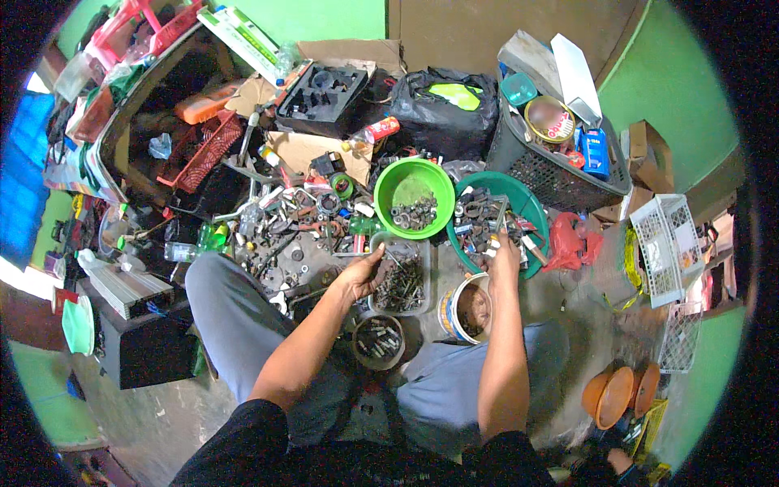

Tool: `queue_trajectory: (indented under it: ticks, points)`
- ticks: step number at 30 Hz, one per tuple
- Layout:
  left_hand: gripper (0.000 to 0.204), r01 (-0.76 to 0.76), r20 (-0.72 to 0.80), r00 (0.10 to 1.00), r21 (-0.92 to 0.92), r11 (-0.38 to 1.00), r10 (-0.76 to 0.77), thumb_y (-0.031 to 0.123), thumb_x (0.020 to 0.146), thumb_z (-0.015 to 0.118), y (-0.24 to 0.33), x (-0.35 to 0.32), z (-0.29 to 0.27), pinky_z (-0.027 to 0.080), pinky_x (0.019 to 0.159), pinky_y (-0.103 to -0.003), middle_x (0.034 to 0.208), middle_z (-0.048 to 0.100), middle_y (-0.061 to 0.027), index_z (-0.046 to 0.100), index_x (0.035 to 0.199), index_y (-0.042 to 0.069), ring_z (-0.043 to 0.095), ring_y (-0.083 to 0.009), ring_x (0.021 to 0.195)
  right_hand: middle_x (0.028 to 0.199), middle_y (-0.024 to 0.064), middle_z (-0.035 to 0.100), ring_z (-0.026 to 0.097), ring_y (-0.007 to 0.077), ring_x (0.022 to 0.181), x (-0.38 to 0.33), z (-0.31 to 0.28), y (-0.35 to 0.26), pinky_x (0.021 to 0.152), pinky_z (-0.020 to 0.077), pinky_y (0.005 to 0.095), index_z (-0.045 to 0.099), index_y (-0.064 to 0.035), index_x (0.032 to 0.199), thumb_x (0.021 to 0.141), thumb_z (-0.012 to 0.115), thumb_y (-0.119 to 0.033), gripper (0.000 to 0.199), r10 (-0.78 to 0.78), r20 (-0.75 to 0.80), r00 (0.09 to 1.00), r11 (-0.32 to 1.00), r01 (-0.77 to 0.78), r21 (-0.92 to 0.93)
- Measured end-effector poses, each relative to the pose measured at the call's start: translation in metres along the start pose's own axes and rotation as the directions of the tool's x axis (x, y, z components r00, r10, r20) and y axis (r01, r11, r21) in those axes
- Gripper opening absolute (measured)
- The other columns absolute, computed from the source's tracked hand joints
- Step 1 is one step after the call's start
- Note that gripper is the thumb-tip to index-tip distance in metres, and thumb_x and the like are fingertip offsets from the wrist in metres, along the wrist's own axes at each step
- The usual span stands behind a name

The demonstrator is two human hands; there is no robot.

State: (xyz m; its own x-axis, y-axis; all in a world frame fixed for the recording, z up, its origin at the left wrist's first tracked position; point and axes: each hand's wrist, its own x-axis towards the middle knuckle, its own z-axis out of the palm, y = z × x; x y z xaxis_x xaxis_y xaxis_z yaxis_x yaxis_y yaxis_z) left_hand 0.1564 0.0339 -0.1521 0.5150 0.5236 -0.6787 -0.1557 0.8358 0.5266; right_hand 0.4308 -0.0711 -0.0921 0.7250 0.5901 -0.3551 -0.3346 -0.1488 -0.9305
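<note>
Nearest the person's knees, a small round tin (pixel 378 341) of bolts sits on the floor (pixel 154 414) beside a paint can (pixel 469 308). The left hand (pixel 363 274) rests at the clear tray's (pixel 402 280) left edge, fingers curled on small hardware. The right hand (pixel 505 258) dips over the dark green basin's (pixel 519 203) near rim, grip unclear. Beyond, a lime bowl (pixel 414 195) and scattered parts leave little open floor.

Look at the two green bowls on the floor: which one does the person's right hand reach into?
The darker teal-green bowl, on the right, filled with mixed dark metal parts; the right hand rests over its near rim. The bright lime-green bowl beside it has no hand in it.
</note>
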Motion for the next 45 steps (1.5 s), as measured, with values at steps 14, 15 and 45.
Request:
queue_trajectory:
  ticks: [14, 15, 45]
  points:
    - [0.028, -0.227, 0.034, 0.972, 0.389, 0.893, 0.232, 0.017, 0.091, 0.065, 0.000, -0.010, 0.023, 0.051, 0.083, -0.031, 0.103, 0.068, -0.0112, 0.062, 0.112, -0.002, 0.065, -0.0185, 0.089, 0.087, 0.0103, 0.067, 0.064, 0.0201, 0.073, -0.004, -0.001, -0.004, 0.055, 0.0490, 0.0363, 0.062, -0.0025, 0.105, 0.095, 0.051, -0.039, 0.040, 0.091, 0.217, 0.972, 0.986, -0.118, 0.114]
    - [0.030, -0.202, -0.009, 0.968, 0.562, 0.802, 0.250, 0.018, 0.090, 0.066, 0.001, -0.011, 0.023, 0.050, 0.084, -0.031, 0.104, 0.068, -0.0113, 0.063, 0.111, -0.002, 0.064, -0.0182, 0.090, 0.091, 0.0114, 0.067, 0.064, 0.0216, 0.076, -0.004, 0.001, -0.002, 0.056, 0.0493, 0.0367, 0.061, -0.0034, 0.108, 0.095, 0.048, -0.036, 0.038, 0.054, 0.290, 0.956, 0.975, -0.112, 0.190]
    - [0.053, -0.801, 0.533, 0.507, 0.582, 0.142, 0.677, 0.017, 0.073, 0.079, 0.005, -0.077, 0.095, 0.047, 0.096, -0.037, 0.119, 0.065, -0.0160, 0.062, 0.122, 0.005, 0.062, -0.0276, 0.111, 0.087, 0.0021, 0.062, 0.059, 0.0125, 0.064, -0.068, 0.046, 0.020, 0.049, 0.0509, 0.0280, 0.056, -0.0084, 0.111, 0.099, 0.053, -0.022, 0.019, 0.027, 0.480, 0.877, 0.985, -0.105, 0.136]
